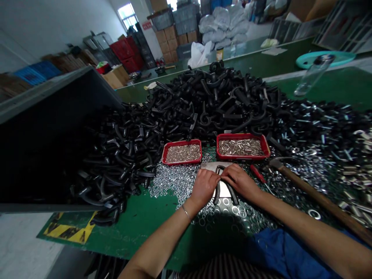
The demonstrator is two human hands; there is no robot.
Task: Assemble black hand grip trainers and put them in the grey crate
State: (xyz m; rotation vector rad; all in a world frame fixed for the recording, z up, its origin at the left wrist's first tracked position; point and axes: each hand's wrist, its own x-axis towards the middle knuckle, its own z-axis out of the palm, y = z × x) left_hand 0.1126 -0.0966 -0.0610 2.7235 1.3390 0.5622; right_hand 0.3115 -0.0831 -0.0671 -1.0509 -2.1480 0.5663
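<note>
On a pale metal plate (224,192) in front of me lies a black curved part (233,195), its two legs spread toward me. My left hand (205,185) is closed at the left side of this part, fingertips pinched near its upper end. From the right, my right hand (237,179) also has its fingers pressed together at the same spot. The two sets of fingertips meet, and whatever small piece may sit between them is hidden. Shiny metal rings (171,180) are scattered around the plate.
Two red trays, the left one (200,159) and right one (267,154), hold small metal pieces. Behind them rises a heap of black parts (215,93). A hammer (314,190) and red-handled screwdriver (257,173) lie right. A grey bin (58,207) stands left.
</note>
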